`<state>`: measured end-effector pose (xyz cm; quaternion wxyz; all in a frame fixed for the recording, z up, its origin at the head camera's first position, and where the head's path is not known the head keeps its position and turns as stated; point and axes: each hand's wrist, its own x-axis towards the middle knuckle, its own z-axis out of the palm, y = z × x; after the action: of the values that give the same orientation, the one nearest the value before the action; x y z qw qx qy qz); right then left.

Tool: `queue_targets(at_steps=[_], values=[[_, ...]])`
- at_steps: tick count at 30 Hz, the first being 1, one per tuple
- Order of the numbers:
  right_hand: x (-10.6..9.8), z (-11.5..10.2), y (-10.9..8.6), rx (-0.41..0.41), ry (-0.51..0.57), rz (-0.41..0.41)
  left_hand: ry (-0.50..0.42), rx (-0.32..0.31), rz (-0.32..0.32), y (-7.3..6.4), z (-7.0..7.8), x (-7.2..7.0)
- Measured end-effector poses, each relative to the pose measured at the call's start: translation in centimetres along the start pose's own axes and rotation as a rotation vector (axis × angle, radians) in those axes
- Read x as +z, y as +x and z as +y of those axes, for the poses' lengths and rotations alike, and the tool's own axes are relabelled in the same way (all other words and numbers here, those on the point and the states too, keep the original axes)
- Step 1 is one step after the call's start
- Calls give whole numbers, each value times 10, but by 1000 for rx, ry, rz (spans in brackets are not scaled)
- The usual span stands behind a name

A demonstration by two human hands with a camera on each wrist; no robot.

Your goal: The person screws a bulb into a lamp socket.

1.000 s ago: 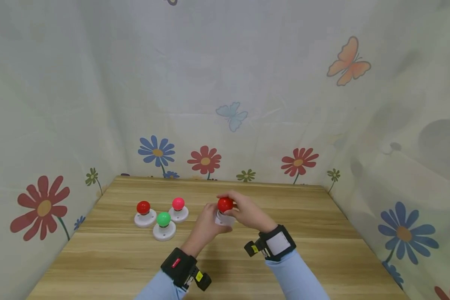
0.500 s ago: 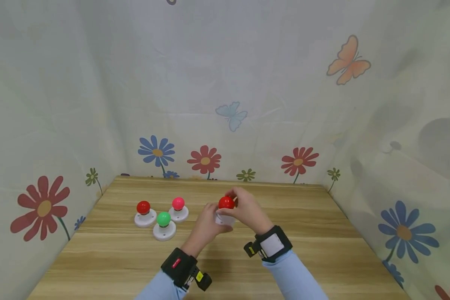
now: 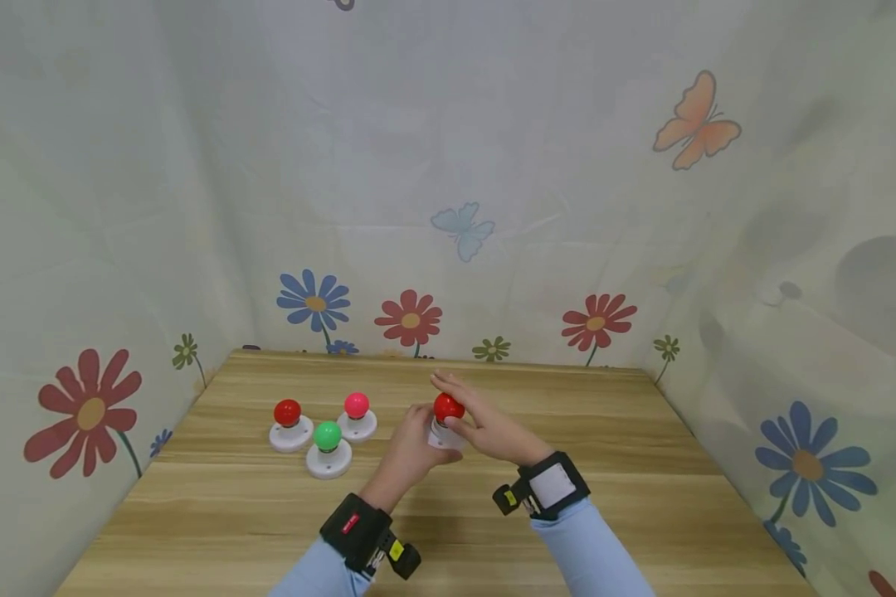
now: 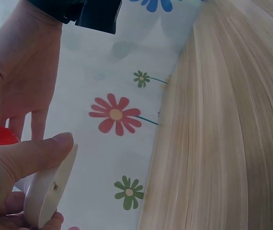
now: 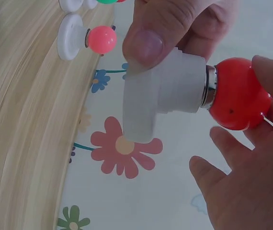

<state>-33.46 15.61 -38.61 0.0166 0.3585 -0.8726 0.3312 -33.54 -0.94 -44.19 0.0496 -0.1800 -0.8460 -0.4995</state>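
Observation:
A white lamp socket (image 5: 179, 86) with a round base is held up above the wooden table. My left hand (image 3: 408, 456) grips its base, thumb on one side and fingers on the other. A red light bulb (image 5: 239, 93) sits at the mouth of the socket, with a strip of its metal cap showing. My right hand (image 3: 496, 427) is around this bulb, its thumb against one side and a finger at the other. The remaining fingers are stretched out past it. In the left wrist view, the red bulb (image 4: 2, 136) is mostly covered by both hands.
To the left on the wooden table (image 3: 679, 531) stand three white sockets with bulbs: a red bulb (image 3: 287, 412), a green bulb (image 3: 328, 435) and a pink bulb (image 3: 357, 405). A flower-printed curtain (image 3: 493, 290) encloses the table's back and sides.
My right hand has turned about the red bulb, and its fingers have gone from curled to more stretched out over the top. The left hand has kept the socket in place.

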Motion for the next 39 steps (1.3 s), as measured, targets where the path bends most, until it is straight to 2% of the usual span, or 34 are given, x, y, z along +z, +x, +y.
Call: queue_targets(at_steps=[5, 10, 16, 20, 23, 26, 32, 35, 39], values=[[-1, 2, 0, 1, 42, -20, 4, -9, 0, 0, 0, 0], [0, 0, 1, 41, 18, 42, 2, -9, 0, 0, 0, 0], [7, -2, 7, 128, -172, 218, -23, -25, -9, 0, 0, 1], [11, -2, 9, 181, -275, 256, -31, -35, -15, -1, 0, 2], [11, -2, 8, 183, -296, 239, -33, -33, -16, -1, -1, 2], [10, 1, 6, 122, -281, 186, -31, -23, -12, 0, -2, 2], [2, 6, 0, -75, -71, 60, -15, 12, -13, 0, 0, -1], [-1, 7, 0, -94, -6, 6, -11, 11, -15, 0, 1, -1], [-3, 7, -1, -78, 40, -41, 16, 8, -15, 0, 1, -1]])
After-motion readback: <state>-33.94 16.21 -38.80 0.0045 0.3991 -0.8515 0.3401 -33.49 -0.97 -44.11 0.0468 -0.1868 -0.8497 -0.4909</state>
